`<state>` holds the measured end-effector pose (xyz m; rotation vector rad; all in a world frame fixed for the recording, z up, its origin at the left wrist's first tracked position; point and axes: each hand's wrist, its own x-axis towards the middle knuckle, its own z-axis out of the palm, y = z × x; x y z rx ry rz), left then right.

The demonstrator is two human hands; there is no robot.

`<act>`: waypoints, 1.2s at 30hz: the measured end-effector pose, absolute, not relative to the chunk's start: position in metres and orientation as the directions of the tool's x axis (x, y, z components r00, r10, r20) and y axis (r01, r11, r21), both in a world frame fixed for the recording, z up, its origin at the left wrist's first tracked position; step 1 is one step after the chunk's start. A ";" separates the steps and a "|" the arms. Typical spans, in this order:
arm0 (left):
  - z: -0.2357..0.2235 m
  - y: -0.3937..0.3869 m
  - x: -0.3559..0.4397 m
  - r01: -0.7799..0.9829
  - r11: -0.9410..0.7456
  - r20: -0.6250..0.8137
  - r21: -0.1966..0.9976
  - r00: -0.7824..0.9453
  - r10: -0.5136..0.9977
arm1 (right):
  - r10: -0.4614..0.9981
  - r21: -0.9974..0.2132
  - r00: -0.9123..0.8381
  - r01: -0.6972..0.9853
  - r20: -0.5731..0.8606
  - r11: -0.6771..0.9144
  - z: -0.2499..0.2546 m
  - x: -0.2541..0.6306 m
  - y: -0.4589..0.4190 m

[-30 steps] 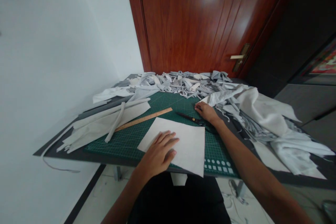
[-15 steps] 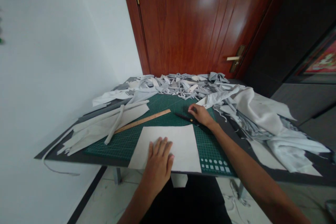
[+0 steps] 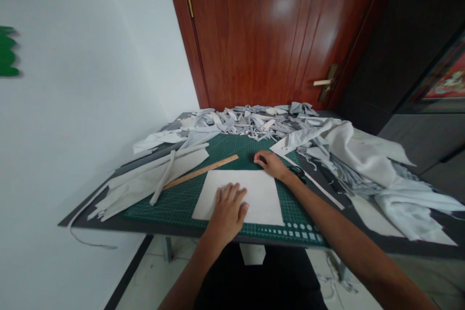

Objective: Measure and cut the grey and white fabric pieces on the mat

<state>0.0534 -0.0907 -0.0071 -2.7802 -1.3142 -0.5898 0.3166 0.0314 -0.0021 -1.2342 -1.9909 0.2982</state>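
The left hand (image 3: 228, 208) lies palm down with its fingers spread on a white, roughly rectangular sheet of cloth (image 3: 259, 198). This sheet extends beyond the fingertips and to both sides of the hand, over a green gridded cutting mat (image 3: 240, 147) on a dark grey surface (image 3: 138, 224). The right hand (image 3: 267, 162) is at the far right corner of the sheet, its fingers curled and their tips close together; whether anything is gripped between them cannot be told. Black-handled scissors (image 3: 298, 173), partly hidden, lie just beside the right wrist. Right of that wrist, a narrow white strip (image 3: 316, 183) runs obliquely, and farther right is a pile of crumpled white and grey cloth (image 3: 366, 160). Beyond and to the left of the left hand lies a flat tan ruler (image 3: 203, 171); farther left, a thin rolled white strip (image 3: 162, 179) crosses long off-white cloth pieces (image 3: 140, 181). Well beyond both hands, a heap of small white and grey fabric scraps (image 3: 250, 121) spreads before a reddish-brown door (image 3: 250, 34).
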 end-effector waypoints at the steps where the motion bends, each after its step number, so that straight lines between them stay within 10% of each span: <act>1: -0.003 -0.085 0.052 0.732 -0.663 0.337 0.158 0.591 0.733 | 0.846 -0.550 -0.233 0.672 0.479 0.496 -0.002 0.321 0.034; 17: 0.017 0.042 -0.085 0.943 -0.333 0.283 -0.012 0.323 0.903 | 0.792 -0.511 -0.179 0.677 0.583 0.529 -0.011 0.358 0.052; 28: 0.019 0.045 -0.095 0.917 -0.389 0.260 0.088 0.356 0.898 | 0.766 -0.532 -0.159 0.631 0.623 0.565 -0.012 0.357 0.049; 36: 0.054 0.032 -0.079 0.873 -0.317 0.240 0.372 0.239 0.941 | 0.791 -0.631 -0.032 0.583 0.611 0.512 -0.013 0.358 0.047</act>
